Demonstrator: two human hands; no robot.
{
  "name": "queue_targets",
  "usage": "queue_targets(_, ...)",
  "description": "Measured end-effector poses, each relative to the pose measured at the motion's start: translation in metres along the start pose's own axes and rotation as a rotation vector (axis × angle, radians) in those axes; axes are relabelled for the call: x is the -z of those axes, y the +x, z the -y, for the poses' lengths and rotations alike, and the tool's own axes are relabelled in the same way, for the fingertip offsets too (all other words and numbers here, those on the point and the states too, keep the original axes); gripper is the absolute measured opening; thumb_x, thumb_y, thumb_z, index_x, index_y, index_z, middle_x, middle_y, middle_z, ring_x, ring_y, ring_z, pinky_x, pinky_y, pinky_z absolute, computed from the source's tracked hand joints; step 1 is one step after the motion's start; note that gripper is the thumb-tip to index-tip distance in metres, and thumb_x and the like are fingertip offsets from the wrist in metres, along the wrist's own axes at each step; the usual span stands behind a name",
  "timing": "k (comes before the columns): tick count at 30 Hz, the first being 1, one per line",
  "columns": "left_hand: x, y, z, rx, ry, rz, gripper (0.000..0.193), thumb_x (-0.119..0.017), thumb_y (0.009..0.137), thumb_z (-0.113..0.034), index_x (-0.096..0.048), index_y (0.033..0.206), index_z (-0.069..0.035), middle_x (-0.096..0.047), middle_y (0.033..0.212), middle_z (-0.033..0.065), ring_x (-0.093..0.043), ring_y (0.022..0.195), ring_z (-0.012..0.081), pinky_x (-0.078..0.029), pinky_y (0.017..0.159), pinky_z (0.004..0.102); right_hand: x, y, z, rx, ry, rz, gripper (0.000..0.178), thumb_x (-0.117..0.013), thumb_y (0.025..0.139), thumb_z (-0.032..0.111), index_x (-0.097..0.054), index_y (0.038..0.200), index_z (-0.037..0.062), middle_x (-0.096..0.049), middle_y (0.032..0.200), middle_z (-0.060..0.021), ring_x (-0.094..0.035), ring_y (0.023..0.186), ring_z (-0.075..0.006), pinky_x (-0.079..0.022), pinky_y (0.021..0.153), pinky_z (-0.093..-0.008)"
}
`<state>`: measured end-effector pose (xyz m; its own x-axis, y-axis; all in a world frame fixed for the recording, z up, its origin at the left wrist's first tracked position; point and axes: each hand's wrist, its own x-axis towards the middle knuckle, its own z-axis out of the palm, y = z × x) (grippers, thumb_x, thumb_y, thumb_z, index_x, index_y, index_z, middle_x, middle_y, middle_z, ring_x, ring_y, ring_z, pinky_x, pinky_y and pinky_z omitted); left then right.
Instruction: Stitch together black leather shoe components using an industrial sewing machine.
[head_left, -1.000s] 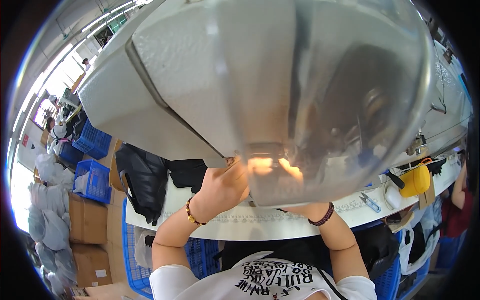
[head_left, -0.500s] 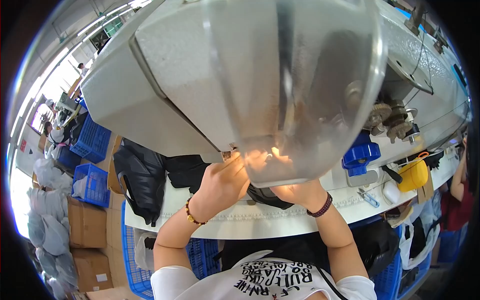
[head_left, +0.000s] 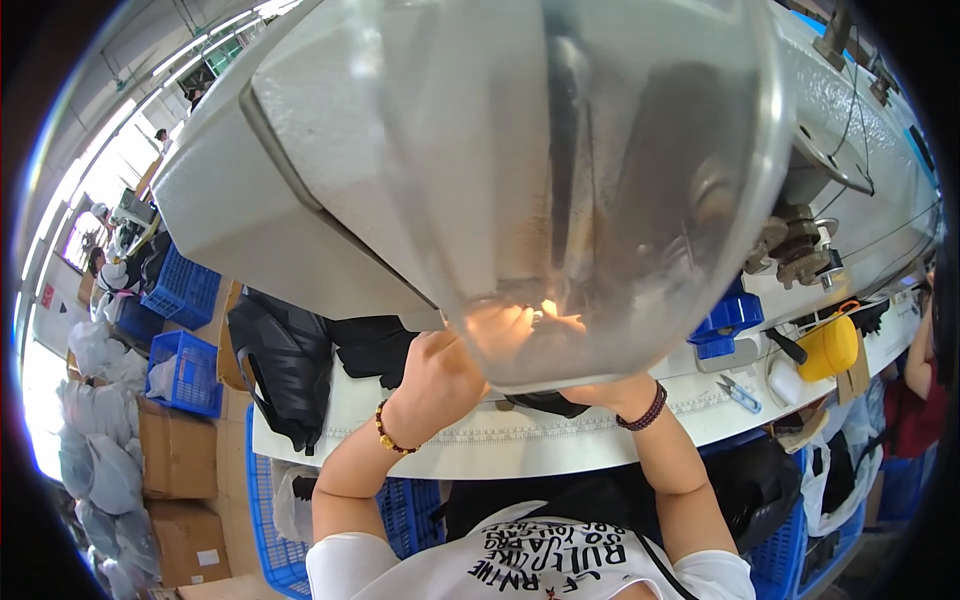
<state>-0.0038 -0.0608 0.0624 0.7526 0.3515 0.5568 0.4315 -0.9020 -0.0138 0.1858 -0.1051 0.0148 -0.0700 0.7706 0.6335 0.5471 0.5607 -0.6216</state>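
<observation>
My left hand (head_left: 440,375) is closed, its fingers curled at the edge of a clear plastic shield (head_left: 620,365) on a large grey sewing machine (head_left: 290,200). Opposite it, my right hand (head_left: 608,390) reaches under the shield with bent fingers. Through the plastic, bright lamp light falls on fingertips close together, blurred by the shield. Black fabric (head_left: 550,403) lies between both hands on the white table (head_left: 480,440) and is pinched at their fingers. The needle and the exact grip are hard to make out.
Left of my hands lie a black bag piece (head_left: 280,350) and more black cloth (head_left: 372,350). At the right are small snips (head_left: 740,393), a yellow container (head_left: 828,350) and a blue plastic part (head_left: 725,318). A blue basket (head_left: 262,510) stands below the table edge.
The machine and shield have shifted slightly left and down in view, so the shield now covers more of my left fingertips. Both hands stay close to the same spot.
</observation>
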Motion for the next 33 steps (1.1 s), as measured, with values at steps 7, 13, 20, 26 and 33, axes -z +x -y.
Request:
queue_targets(7, -0.002, 0.001, -0.003, 0.029, -0.008, -0.071, 0.022, -0.066, 0.066, -0.003, -0.060, 0.087, -0.002, -0.059, 0.093, 0.0088, -0.057, 0.092, 0.0247, -0.047, 0.078, 0.0329, 0.002, 0.013, 0.008, 0.059, 0.036, -0.024, 0.038, -0.067, 0.067, 0.013, -0.061, 0.105, 0.0111, -0.056, 0.112, -0.0123, -0.056, 0.098, -0.0280, -0.046, 0.082, -0.0347)
queue_targets(13, -0.008, 0.001, 0.001, 0.032, 0.012, -0.106, 0.019, -0.067, 0.066, -0.005, -0.061, 0.084, -0.002, -0.060, 0.089, 0.0090, -0.058, 0.087, 0.0228, -0.046, 0.076, 0.0308, 0.009, 0.023, 0.011, 0.138, 0.043, -0.094, 0.032, -0.064, 0.068, 0.008, -0.061, 0.098, 0.0019, -0.063, 0.096, -0.0104, -0.059, 0.086, -0.0246, -0.046, 0.077, -0.0324)
queue_targets(20, -0.029, -0.011, 0.050, 0.290, -0.442, -0.183, 0.032, -0.071, 0.073, -0.023, -0.062, 0.099, -0.006, -0.063, 0.095, 0.0040, -0.059, 0.089, 0.0161, -0.046, 0.074, 0.0275, 0.020, 0.016, -0.021, -0.073, 0.092, 0.047, 0.035, -0.067, 0.069, 0.014, -0.060, 0.102, 0.0051, -0.060, 0.102, -0.0102, -0.059, 0.086, -0.0222, -0.046, 0.075, -0.0318)
queue_targets(26, -0.020, -0.007, 0.042, 0.207, -0.321, -0.284, 0.032, -0.071, 0.069, -0.022, -0.062, 0.096, -0.008, -0.063, 0.090, 0.0054, -0.060, 0.077, 0.0236, -0.047, 0.070, 0.0333, 0.023, 0.027, -0.039, 0.076, 0.051, -0.032, 0.027, -0.065, 0.071, 0.016, -0.061, 0.097, 0.0086, -0.062, 0.091, -0.0095, -0.061, 0.077, -0.0236, -0.048, 0.067, -0.0322)
queue_targets(33, -0.005, -0.009, 0.007, 0.013, -0.014, -0.113, 0.031, -0.069, 0.061, -0.005, -0.063, 0.091, -0.009, -0.060, 0.100, 0.0042, -0.055, 0.090, 0.0245, -0.044, 0.075, 0.0326, 0.026, 0.028, -0.039, 0.104, 0.038, -0.070, 0.021, -0.063, 0.072, 0.014, -0.060, 0.092, 0.0078, -0.061, 0.087, -0.0097, -0.061, 0.075, -0.0241, -0.048, 0.065, -0.0331)
